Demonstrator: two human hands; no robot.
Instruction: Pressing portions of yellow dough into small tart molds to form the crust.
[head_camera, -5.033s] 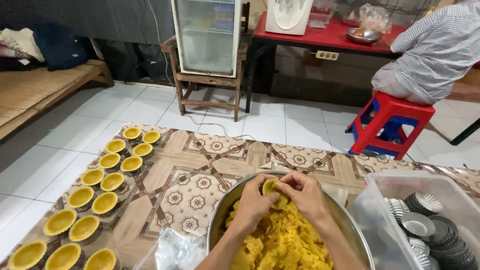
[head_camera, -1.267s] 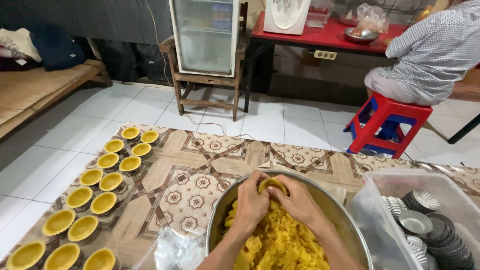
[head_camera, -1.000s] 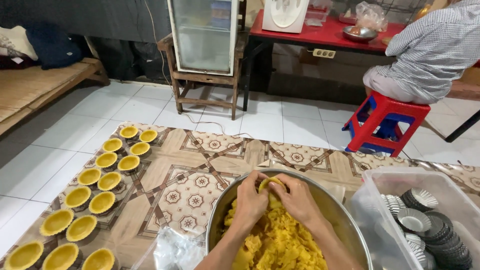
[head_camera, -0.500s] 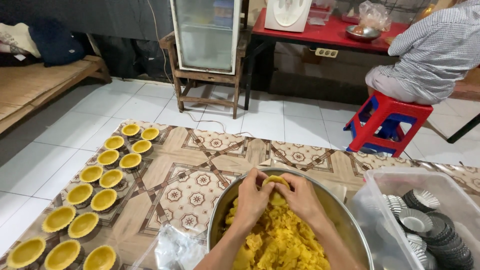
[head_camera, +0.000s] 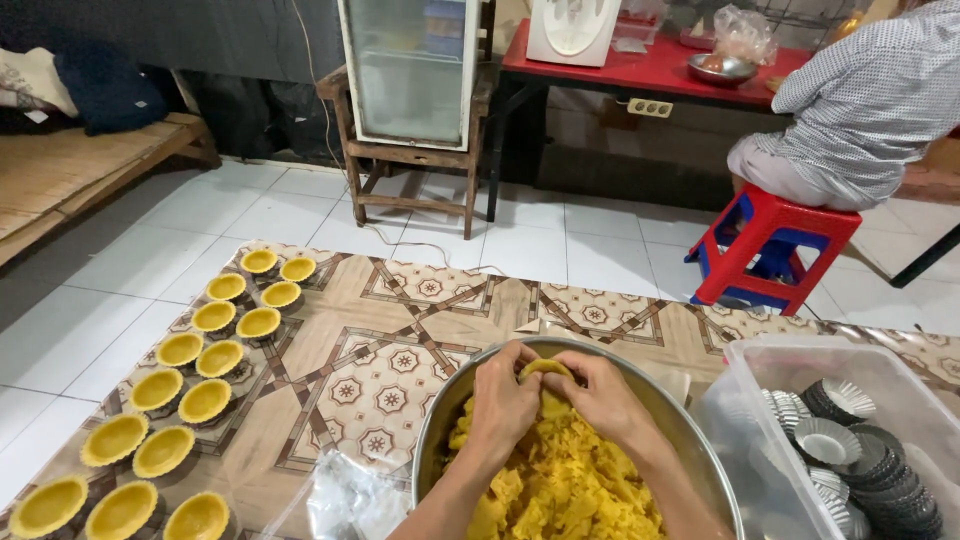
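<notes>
Both hands, the left (head_camera: 503, 398) and the right (head_camera: 600, 397), sit close together inside the bowl (head_camera: 440, 430), whose rim walls them in at 9 and 3 o'clock. At 3 o'clock the tub (head_camera: 745, 385) of moulds (head_camera: 845, 445) stands just beside the bowl. At 9 o'clock bare mat (head_camera: 380, 350) lies open as far as the filled shells (head_camera: 205, 400). At 12 o'clock mat and tiles are open up to the stool (head_camera: 770, 245) and stand (head_camera: 410, 160).

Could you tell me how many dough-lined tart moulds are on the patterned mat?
15 round yellow dough-lined tart moulds: a double row along the left of the patterned mat, with three across at the bottom edge; more may lie out of frame.
</notes>
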